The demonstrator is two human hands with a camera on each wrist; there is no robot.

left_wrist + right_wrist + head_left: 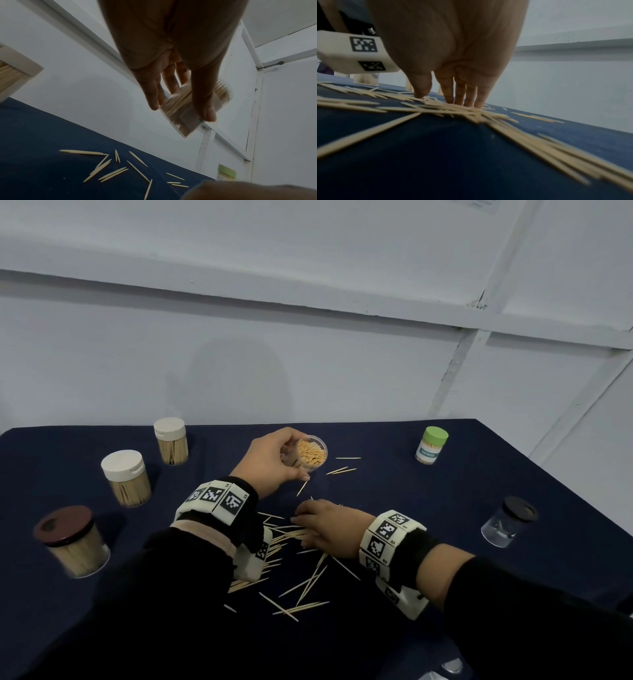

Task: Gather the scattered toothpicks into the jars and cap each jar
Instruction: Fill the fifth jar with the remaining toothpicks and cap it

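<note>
My left hand [295, 457] grips an uncapped clear jar [313, 455] half full of toothpicks and holds it tilted just above the dark blue table. In the left wrist view the thumb and fingers [153, 104] wrap the jar [222, 93]. My right hand [298, 528] reaches into the main heap of loose toothpicks [286, 542] in front of me. Its fingertips [464, 104] and thumb press down on the toothpicks [453, 110], spread apart, with nothing pinched. More toothpicks [308, 583] lie scattered nearer to me, and a few [342, 470] lie beside the jar.
Two cream-lidded jars [169, 441] [125, 477] and a brown-lidded jar [70, 539] stand capped and full at the left. At the right stand a green-lidded jar [432, 445] and a black-lidded clear jar [510, 520]. A white wall runs behind the table [428, 498].
</note>
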